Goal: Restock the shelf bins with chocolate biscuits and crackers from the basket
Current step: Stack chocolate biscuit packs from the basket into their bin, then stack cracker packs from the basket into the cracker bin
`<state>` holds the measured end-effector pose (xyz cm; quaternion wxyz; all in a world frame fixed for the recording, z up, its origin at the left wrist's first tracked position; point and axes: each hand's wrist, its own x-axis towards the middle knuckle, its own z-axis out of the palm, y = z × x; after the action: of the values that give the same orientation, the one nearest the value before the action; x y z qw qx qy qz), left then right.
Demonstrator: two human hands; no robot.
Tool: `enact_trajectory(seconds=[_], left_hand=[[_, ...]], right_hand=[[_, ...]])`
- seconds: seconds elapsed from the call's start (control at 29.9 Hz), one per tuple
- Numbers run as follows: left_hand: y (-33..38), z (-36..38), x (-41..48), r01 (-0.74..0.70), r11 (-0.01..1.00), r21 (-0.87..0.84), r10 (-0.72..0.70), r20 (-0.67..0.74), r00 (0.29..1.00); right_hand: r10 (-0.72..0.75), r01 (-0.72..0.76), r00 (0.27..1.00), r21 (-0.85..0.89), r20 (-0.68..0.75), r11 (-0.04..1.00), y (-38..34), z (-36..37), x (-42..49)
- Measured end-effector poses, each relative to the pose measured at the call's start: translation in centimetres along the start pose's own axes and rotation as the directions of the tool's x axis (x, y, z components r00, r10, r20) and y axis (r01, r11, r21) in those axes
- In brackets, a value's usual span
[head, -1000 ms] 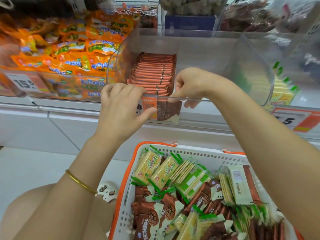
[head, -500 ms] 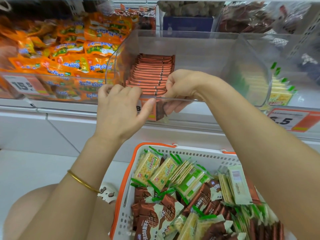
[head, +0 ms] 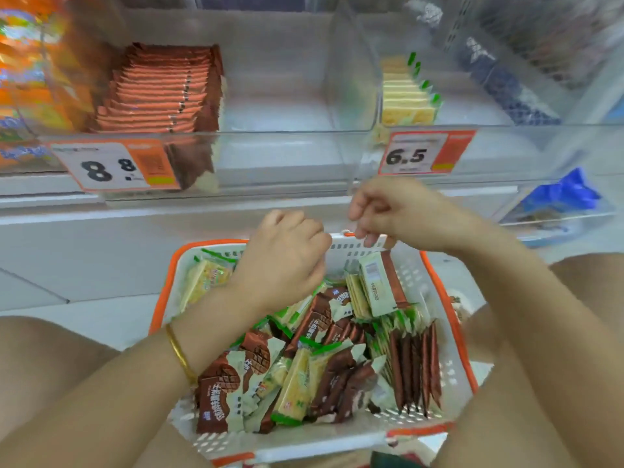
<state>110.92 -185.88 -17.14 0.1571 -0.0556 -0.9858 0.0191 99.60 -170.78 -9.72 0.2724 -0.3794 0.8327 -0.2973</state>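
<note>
While the chocolate biscuit row [head: 158, 92] stood up and left of the left hand [head: 283, 265], that hand hung curled over the chocolate biscuit packs [head: 317, 315]; I could not tell whether it gripped any. I judged a squared, flat stack the best pick. The right hand [head: 395, 214], loosely curled and holding nothing, hovered at the basket [head: 337, 246] rim, below the crackers [head: 405, 96].

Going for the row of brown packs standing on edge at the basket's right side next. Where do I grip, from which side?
Best come straight down from above. The brown packs stand on edge, side by side, thin top edges exposed, close to the basket's right wall. Pinch a bunch across its outer flat faces, near the top.
</note>
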Motion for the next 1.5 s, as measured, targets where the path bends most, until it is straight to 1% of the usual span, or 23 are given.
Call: enact_trajectory(seconds=[0.07,0.1,0.13,0.17,0.23,0.3,0.33,0.37,0.47,0.5,0.6,0.63,0.7,0.77,0.9,0.97,1.04,1.1,1.2,1.3,1.37,1.44,1.5], left_hand=[[1.1,1.8,0.1,-0.027,0.999,-0.017,0.029,0.148,0.989],[1.4,2.5,0.2,-0.019,0.999,-0.045,0.027,0.19,0.981],[1.7,2.9,0.3,-0.001,0.997,-0.079,0.019,0.222,0.975],[1.9,3.3,0.3,0.023,0.994,-0.111,0.005,0.252,0.968],[2.2,4.1,0.3,0.046,0.989,-0.137,-0.002,0.304,0.953],[2.5,4.9,0.2,0.053,0.985,-0.164,0.002,0.318,0.948],[2.7,5.2,0.3,0.059,0.983,-0.172,0.0,0.327,0.945],[2.8,5.4,0.4,0.069,0.982,-0.177,-0.005,0.335,0.942],[3.0,6.0,0.7,0.122,0.974,-0.189,-0.045,0.366,0.929],[2.9,6.1,0.7,0.141,0.973,-0.183,-0.061,0.385,0.921],[2.1,6.3,0.0,0.174,0.975,-0.14,-0.089,0.469,0.879],[1.7,6.4,-0.3,0.184,0.975,-0.121,-0.101,0.497,0.862],[0.9,6.3,-1.0,0.213,0.973,-0.087,-0.133,0.542,0.83],[0.4,6.2,-1.5,0.24,0.968,-0.068,-0.161,0.563,0.811],[-0.2,5.9,-1.9,0.278,0.959,-0.054,-0.193,0.593,0.781],[-0.3,6.0,-1.9,0.284,0.958,-0.049,-0.198,0.603,0.773],[-0.3,6.0,-1.6,0.283,0.958,-0.05,-0.196,0.605,0.772],[-0.3,6.0,-1.1,0.276,0.96,-0.051,-0.189,0.609,0.77],[-0.2,6.1,-0.7,0.278,0.96,-0.044,-0.19,0.626,0.757],[-0.2,6.3,-0.6,0.297,0.954,-0.039,-0.206,0.634,0.745],[-0.1,6.3,-0.4,0.323,0.944,-0.062,-0.22,0.612,0.76],[0.3,6.1,0.0,0.39,0.908,-0.153,-0.236,0.582,0.778],[0.9,5.6,0.3,0.464,0.846,-0.264,-0.249,0.573,0.781]], right_hand=[[0.214,-0.206,0.97,-0.079,0.114,0.975,5.3,1.0,0.6],[0.296,-0.278,0.944,-0.131,0.144,0.952,7.7,1.6,1.2],[0.347,-0.311,0.921,-0.202,0.178,0.929,9.5,2.2,1.6],[0.367,-0.297,0.902,-0.291,0.226,0.909,11.0,3.0,2.0],[0.367,-0.17,0.85,-0.464,0.377,0.869,12.6,4.6,2.5],[0.349,0.0,0.771,-0.547,0.533,0.837,13.1,6.1,2.8],[0.331,0.054,0.756,-0.557,0.565,0.829,13.0,6.7,3.0],[0.301,0.084,0.771,-0.558,0.561,0.826,13.0,7.1,3.3],[0.18,0.096,0.874,-0.523,0.451,0.847,13.3,8.5,4.8],[0.154,0.096,0.894,-0.516,0.422,0.851,13.5,9.2,5.1],[0.154,0.058,0.928,-0.541,0.34,0.839,14.2,11.5,5.8],[0.147,0.021,0.949,-0.523,0.278,0.852,14.4,12.0,6.1],[0.142,-0.071,0.979,-0.403,0.149,0.912,14.4,12.7,6.8],[0.165,-0.135,0.983,-0.293,0.082,0.947,14.2,13.0,7.7],[0.249,-0.228,0.959,-0.153,0.134,0.962,14.3,14.1,9.1],[0.299,-0.295,0.946,-0.052,0.128,0.954,14.2,14.4,9.6],[0.392,-0.407,0.91,0.112,0.138,0.906,14.0,14.2,9.9],[0.47,-0.502,0.865,0.267,0.176,0.823,13.9,14.0,10.0],[0.539,-0.56,0.822,0.434,0.185,0.706,13.8,13.7,9.5],[0.578,-0.574,0.79,0.58,0.207,0.578,13.5,12.0,8.9],[0.58,-0.552,0.786,0.665,0.214,0.503,13.3,9.9,8.3],[0.552,-0.535,0.794,0.726,0.256,0.432,12.6,8.0,7.4],[0.516,-0.528,0.803,0.759,0.3,0.381,11.8,6.7,6.4]])
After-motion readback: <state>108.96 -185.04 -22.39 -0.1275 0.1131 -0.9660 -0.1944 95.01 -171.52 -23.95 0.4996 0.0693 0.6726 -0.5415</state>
